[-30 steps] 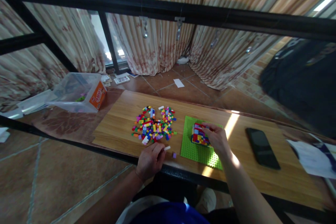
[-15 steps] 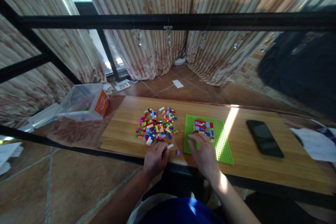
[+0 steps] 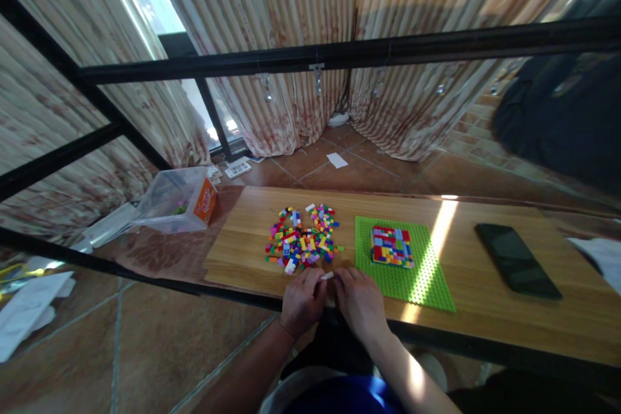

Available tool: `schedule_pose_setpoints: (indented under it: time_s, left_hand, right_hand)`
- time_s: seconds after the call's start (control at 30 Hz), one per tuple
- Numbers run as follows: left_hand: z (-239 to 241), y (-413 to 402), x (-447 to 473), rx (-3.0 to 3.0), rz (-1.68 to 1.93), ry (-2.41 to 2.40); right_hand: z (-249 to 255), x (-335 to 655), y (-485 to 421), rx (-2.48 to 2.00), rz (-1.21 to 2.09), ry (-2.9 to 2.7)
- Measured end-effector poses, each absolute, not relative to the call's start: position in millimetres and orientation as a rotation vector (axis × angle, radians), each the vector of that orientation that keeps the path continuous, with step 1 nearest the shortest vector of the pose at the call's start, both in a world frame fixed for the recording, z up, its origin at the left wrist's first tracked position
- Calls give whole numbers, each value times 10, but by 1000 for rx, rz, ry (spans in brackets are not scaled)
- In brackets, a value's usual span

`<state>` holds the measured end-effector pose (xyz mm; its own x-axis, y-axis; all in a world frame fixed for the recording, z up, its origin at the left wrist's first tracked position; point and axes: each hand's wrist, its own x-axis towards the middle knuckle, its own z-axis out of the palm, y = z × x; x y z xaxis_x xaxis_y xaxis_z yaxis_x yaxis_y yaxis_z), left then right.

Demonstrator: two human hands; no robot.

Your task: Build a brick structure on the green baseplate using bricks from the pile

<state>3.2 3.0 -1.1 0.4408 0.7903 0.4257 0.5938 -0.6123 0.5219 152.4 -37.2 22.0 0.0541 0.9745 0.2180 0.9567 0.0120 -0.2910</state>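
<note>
Fingers of the left hand (image 3: pixel 304 301) pinch a white brick (image 3: pixel 327 276); the right hand (image 3: pixel 359 301) has just left the brick block (image 3: pixel 392 247) and come in beside it, so the block now stands untouched. Whether the right fingers hold anything, I cannot tell. The white brick's long axis runs roughly from eight to two o'clock, outer end toward two. From the hands, the block sits at two o'clock on the green baseplate (image 3: pixel 388 288); loose bricks (image 3: pixel 304 243) lie at eleven.

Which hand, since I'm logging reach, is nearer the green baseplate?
Right. The right hand is beside the near left corner of the green baseplate; the left hand is farther left, in front of the loose bricks.
</note>
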Motion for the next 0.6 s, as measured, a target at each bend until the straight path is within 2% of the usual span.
schedule_pose_setpoints:
  time_s: [0.37,0.6]
  left_hand:
    - [39,54,213,2176,942,1459]
    - [91,13,135,2139,950,1256]
  right_hand:
    - [4,1494,-77,-1832,39,-1824]
    - [-151,1564,-205,-1643,164,-1737]
